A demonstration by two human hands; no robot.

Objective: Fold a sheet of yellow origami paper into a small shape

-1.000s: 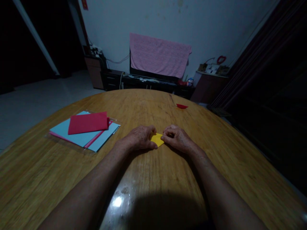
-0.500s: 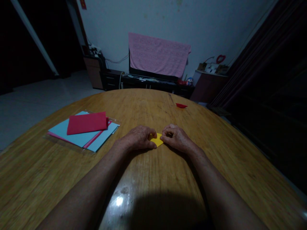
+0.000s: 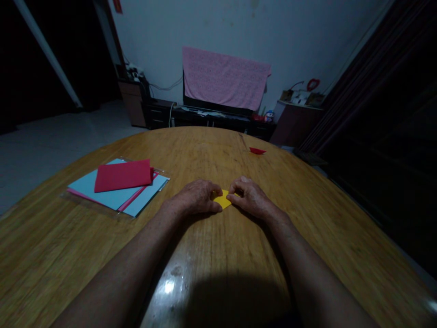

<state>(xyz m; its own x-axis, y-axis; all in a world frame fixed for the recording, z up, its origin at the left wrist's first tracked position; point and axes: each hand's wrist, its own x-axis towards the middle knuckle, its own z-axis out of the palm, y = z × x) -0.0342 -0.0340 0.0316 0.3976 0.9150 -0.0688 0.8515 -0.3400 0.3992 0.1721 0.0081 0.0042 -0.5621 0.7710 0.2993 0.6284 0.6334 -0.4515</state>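
A small piece of folded yellow paper (image 3: 223, 199) lies on the wooden table between my two hands. My left hand (image 3: 200, 197) grips its left side, thumb at the near edge and fingers at the far edge. At the paper's right side, my right hand (image 3: 248, 196) pinches it with thumb and forefinger, the other fingers curled. Both hands cover parts of the paper, so its full outline is hidden.
On the left of the round table (image 3: 205, 146) lies a clear packet of light blue and pink paper (image 3: 136, 205), with folded red paper (image 3: 123, 175) on top. A small red folded paper shape (image 3: 257, 151) sits near the far right edge.
My right hand has shifted very slightly left along the yellow paper. My left hand stays in place, and the rest of the view has barely moved.
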